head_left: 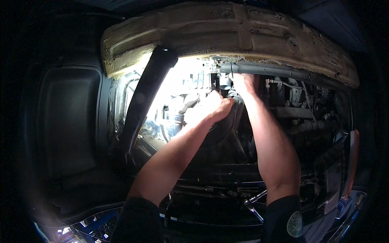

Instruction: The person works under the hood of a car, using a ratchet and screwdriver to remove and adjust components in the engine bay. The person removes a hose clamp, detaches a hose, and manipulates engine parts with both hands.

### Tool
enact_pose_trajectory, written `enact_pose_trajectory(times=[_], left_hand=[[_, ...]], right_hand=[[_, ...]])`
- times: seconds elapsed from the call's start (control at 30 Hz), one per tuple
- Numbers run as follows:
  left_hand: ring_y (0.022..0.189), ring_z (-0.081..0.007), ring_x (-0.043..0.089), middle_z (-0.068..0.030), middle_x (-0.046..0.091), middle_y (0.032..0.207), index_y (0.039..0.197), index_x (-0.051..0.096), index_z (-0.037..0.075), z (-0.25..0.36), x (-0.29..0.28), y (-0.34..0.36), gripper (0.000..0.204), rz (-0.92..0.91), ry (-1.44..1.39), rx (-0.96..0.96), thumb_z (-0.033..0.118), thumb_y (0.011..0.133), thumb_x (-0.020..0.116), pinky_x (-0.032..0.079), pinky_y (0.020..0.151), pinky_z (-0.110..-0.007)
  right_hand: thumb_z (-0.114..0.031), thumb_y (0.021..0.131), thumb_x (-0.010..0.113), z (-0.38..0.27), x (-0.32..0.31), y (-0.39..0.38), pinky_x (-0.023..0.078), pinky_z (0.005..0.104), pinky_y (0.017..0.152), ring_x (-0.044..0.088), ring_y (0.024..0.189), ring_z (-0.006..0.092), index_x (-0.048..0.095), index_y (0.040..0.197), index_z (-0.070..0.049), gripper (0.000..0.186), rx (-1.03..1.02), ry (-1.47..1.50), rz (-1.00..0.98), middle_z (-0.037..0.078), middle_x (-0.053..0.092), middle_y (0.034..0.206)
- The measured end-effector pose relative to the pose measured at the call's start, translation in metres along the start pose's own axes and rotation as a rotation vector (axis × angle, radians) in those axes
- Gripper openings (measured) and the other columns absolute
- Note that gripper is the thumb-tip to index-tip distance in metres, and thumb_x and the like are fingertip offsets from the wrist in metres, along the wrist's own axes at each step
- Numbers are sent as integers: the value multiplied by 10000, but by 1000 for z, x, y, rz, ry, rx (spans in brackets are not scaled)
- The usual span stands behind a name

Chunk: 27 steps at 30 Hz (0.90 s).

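Note:
Both my forearms reach up into an opening full of machinery. My left hand (214,106) has its fingers curled against dark parts near the middle; what they pinch, if anything, is hidden by the hand and glare. Just to its right and slightly farther in, my right hand (245,84) reaches under a dark crossbar (275,70). Its fingers are lost behind the parts and in bright light. Between and above the two hands shows a pale grey cylindrical part (224,82). A dark hose or cable bundle (234,95) lies between them.
A long black bar-shaped lamp or strut (148,101) slants across the left, with strong glare beside it. A worn tan padded panel (194,30) arches overhead. Near my right sleeve lies a shiny ratchet-like tool (253,207). An orange-edged strip (350,162) stands at far right.

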<state>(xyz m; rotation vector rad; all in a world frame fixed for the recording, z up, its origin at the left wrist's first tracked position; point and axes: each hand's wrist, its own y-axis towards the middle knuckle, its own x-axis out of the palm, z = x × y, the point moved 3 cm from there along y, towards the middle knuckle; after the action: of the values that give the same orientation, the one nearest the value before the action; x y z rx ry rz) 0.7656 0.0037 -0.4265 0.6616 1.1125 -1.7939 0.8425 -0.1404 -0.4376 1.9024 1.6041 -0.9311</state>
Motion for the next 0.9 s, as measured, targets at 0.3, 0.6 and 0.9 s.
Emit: enact_pose_trajectory(times=[0.3,0.6,0.9], left_hand=[[1021,-365,679,-285,707,1095,1180,680,-52,12,-31,-15,550,-200,-138,-121,423,939,541,528,891,-453],[877,-351,726,-263,739,929,964,743,-63,9,-28,-18,445,-65,-149,-164,342,813,636,569,776,-442],[871,-356,725,-284,724,924,976,722,-91,-3,-20,-18,489,-168,-88,11,368,825,647,573,774,-448]], right_hand=[[-368,882,629,1,8,2,490,483,940,665,1069,385,712,1062,-13,406,-97,-80,133,199,722,1091],[-290,800,673,-8,-2,3,497,481,1019,644,1162,426,699,1141,-30,430,-89,-181,14,229,683,1245],[-275,770,678,1,6,4,509,477,995,645,1135,433,701,1110,-26,421,-96,-41,96,237,695,1198]])
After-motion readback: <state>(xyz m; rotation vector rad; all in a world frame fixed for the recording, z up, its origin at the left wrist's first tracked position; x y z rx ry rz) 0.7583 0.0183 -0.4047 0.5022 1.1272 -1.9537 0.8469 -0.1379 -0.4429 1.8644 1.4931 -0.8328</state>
